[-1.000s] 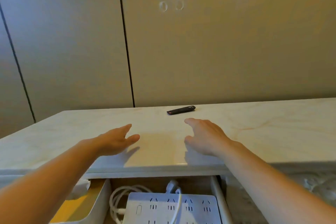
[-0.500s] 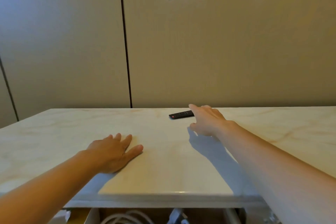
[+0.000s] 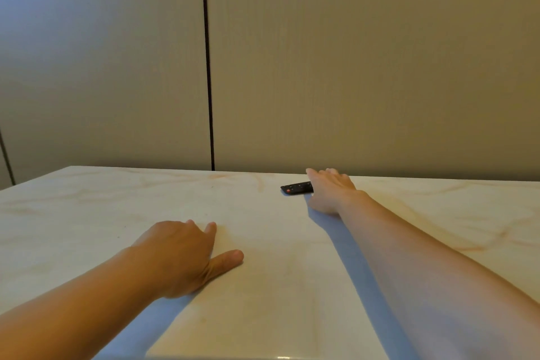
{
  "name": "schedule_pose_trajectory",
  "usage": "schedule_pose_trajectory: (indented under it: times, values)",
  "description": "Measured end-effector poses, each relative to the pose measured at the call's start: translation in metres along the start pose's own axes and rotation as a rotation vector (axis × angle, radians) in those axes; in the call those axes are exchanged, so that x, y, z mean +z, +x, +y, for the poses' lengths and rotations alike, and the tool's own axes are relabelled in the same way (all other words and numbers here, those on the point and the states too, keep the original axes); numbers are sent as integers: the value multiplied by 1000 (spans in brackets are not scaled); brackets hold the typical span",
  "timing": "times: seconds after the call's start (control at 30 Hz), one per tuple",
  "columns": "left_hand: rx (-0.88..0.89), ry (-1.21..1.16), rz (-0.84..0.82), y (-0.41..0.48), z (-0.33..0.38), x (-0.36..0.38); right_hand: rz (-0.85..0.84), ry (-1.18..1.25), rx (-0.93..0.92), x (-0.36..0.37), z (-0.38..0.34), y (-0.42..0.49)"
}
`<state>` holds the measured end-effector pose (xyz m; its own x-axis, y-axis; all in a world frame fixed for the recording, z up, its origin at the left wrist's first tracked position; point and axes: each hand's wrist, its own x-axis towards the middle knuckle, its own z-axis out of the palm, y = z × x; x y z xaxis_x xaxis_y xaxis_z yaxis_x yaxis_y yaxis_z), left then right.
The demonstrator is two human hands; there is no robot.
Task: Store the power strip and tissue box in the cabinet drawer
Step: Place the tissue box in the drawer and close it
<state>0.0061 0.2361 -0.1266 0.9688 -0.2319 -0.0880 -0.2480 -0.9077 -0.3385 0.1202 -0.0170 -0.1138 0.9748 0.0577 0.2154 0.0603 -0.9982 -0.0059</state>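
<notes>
Neither the power strip, the tissue box nor the drawer is in view. My left hand point(image 3: 181, 254) lies palm down on the pale marble countertop point(image 3: 102, 207), thumb spread to the right, holding nothing. My right hand point(image 3: 330, 190) is stretched far across the counter and covers the right end of a black remote control point(image 3: 296, 187) that lies flat near the back edge. Its fingers reach over the remote and its thumb sits on the near side. Whether the hand grips the remote is hidden.
Beige wall panels point(image 3: 365, 82) rise directly behind the counter, with a dark vertical seam point(image 3: 208, 67) left of the remote. The counter's front edge runs along the bottom of the frame.
The view has tilted up, so the open drawer with the power strip has dropped out of sight. My right hand reached forward onto the remote. My left hand settled flat on the counter.
</notes>
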Motion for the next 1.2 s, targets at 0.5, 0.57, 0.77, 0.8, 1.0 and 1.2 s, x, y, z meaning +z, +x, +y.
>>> schedule_pose_trajectory:
  times: [0.5, 0.57, 0.77, 0.8, 1.0, 1.2]
  values:
    - [-6, 23, 54, 5, -1, 4, -152, -123, -6, 0, -10, 19]
    - [-9, 25, 47, 4, 0, 4, -148, -157, -22, 2, -11, 21]
    - [-12, 20, 16, 3, 1, 1, -173, -171, 5, -2, -3, 18]
    - [-13, 21, 11, 3, 1, 0, -181, -158, 10, -4, -2, 16]
    - [-31, 40, 5, 5, 4, 0, -226, -58, 41, -19, 1, -5]
    - [-85, 0, -7, 7, 6, 4, -258, 9, 51, -31, -1, -38]
